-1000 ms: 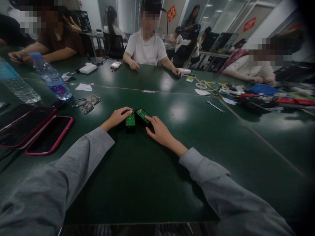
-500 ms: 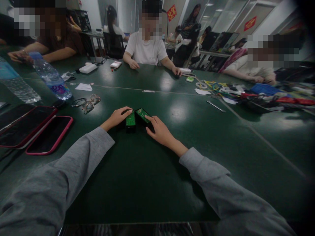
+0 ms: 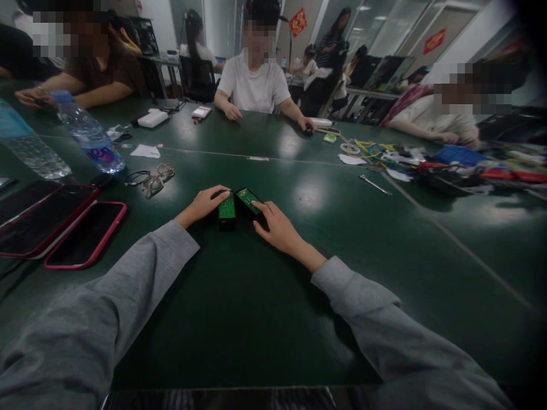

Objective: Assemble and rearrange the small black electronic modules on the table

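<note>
Two small black boxes with green circuit boards on top lie side by side on the dark green table (image 3: 256,319). My left hand (image 3: 204,204) rests on the left box (image 3: 226,209), fingers curled over its far end. My right hand (image 3: 277,226) holds the right box (image 3: 248,201), which is angled toward the left one; the index finger lies along its right edge. The two boxes touch or nearly touch at their far ends. Grey sleeves cover both of my arms.
Two phones in pink cases (image 3: 85,233) lie at the left, with glasses (image 3: 154,177) and two water bottles (image 3: 89,136) beyond. A metal wrench (image 3: 375,185) and a heap of cables and tools (image 3: 427,162) are at the right. Other people sit around the far side.
</note>
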A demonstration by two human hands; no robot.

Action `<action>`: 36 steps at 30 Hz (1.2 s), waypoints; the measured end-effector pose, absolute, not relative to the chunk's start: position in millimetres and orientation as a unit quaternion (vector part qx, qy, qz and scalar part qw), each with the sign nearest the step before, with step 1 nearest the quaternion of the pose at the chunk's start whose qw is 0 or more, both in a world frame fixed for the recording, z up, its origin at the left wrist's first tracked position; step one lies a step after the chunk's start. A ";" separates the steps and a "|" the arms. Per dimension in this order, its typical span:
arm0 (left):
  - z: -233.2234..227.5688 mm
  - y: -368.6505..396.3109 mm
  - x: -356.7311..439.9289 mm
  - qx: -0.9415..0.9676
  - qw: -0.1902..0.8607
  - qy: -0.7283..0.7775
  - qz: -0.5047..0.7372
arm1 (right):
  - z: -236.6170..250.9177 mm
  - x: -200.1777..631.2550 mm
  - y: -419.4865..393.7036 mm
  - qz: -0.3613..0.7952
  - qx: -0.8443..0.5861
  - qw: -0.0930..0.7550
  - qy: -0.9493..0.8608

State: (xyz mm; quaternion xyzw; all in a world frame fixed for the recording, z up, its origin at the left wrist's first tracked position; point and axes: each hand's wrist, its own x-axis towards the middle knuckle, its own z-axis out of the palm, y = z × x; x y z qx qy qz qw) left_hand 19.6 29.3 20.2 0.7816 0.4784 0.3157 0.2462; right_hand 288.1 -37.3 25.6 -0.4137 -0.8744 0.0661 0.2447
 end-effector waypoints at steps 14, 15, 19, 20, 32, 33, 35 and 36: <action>20.2 29.6 19.7 0.779 0.250 0.479 0.317 | 27.7 287.2 -38.0 0.059 -0.413 0.236 -0.877; 19.9 29.8 19.8 0.779 0.250 0.480 0.317 | 28.1 287.0 -38.2 0.059 -0.414 0.235 -0.878; 18.0 31.3 20.3 0.778 0.253 0.477 0.322 | 29.3 286.6 -38.8 0.059 -0.413 0.237 -0.878; 17.7 31.5 20.4 0.778 0.254 0.476 0.323 | 29.3 286.7 -38.8 0.060 -0.413 0.237 -0.877; 22.0 28.1 20.4 0.778 0.252 0.480 0.317 | 28.3 287.8 -38.7 0.063 -0.414 0.237 -0.877; 22.0 28.1 20.4 0.778 0.252 0.480 0.317 | 28.5 287.8 -38.9 0.064 -0.415 0.237 -0.876; 21.9 28.0 20.5 0.778 0.253 0.481 0.316 | 28.9 287.9 -39.2 0.065 -0.416 0.236 -0.876; 21.8 28.0 20.5 0.777 0.255 0.481 0.317 | 29.0 287.9 -39.3 0.065 -0.415 0.237 -0.876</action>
